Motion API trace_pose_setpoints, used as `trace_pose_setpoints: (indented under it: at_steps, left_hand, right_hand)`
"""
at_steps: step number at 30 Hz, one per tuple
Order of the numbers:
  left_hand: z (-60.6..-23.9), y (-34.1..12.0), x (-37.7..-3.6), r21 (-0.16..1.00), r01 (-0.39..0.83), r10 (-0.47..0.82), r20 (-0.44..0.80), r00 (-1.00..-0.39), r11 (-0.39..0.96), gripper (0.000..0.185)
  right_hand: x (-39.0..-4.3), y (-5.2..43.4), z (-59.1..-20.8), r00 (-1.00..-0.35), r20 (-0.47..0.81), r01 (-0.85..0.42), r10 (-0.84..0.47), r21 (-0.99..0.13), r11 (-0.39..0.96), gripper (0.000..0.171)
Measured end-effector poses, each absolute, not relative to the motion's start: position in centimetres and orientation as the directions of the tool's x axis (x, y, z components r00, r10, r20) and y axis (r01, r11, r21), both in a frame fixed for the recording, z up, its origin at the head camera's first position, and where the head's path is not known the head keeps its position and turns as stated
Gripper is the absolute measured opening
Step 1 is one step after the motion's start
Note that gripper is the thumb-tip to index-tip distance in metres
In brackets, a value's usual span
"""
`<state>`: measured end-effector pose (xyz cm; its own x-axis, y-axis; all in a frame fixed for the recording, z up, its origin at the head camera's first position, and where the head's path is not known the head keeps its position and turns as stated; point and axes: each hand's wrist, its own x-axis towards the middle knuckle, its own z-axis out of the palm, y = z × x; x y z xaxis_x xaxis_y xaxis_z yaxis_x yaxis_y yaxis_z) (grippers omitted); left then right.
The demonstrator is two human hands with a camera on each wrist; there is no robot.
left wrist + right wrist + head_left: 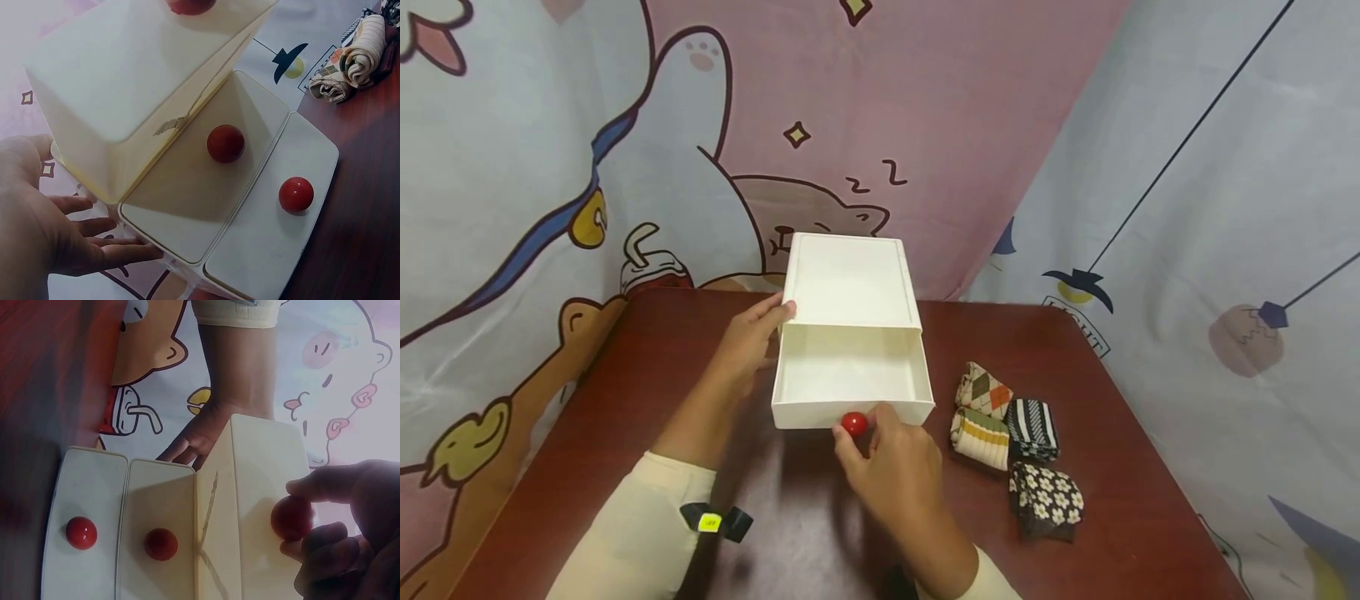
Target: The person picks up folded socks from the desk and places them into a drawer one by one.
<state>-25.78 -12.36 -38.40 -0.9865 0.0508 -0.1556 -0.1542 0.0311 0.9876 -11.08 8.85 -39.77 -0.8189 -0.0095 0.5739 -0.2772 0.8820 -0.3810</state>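
Drawer unit, white and box-shaped, is shown standing on the dark red tabletop with its top drawer drawn out toward the person. The red knob at the middle of the drawer front is pinched between thumb and curled fingers of the right hand; its grip is narrow and closed on the knob, as confirmed in the right wrist view. The left hand is laid against the left side wall of the unit, fingers straight and relaxed, nothing being held; the same flat hand is seen beside the casing in the left wrist view. Two lower drawer fronts, each with its own red knob, are visible there. Four rolled pairs of patterned socks are grouped on the tabletop just to the right of the drawer.
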Motion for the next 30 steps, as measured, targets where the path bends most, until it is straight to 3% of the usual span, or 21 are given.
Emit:
trace_pose_setpoints:
  at_steps: [20,25,30]
  left_hand:
    - [-38.4,-12.4,-25.8,0.986,-0.154,0.048,-0.158,-0.986,0.065,0.070]
    - [-38.5,-12.5,-25.9,0.984,-0.164,0.053,-0.168,-0.984,0.067,0.071]
    - [-38.5,-12.4,-25.9,0.986,-0.160,0.057,-0.163,-0.985,0.056,0.071]
  right_hand:
    - [-10.3,9.6,-39.7,-0.827,0.562,-0.272,-0.006,-0.391,0.879,0.040]
    - [-10.3,10.9,-39.5,-0.745,0.667,-0.364,0.022,-0.434,0.824,0.041]
    - [-10.7,12.7,-39.1,-0.632,0.771,-0.481,0.079,-0.471,0.739,0.024]
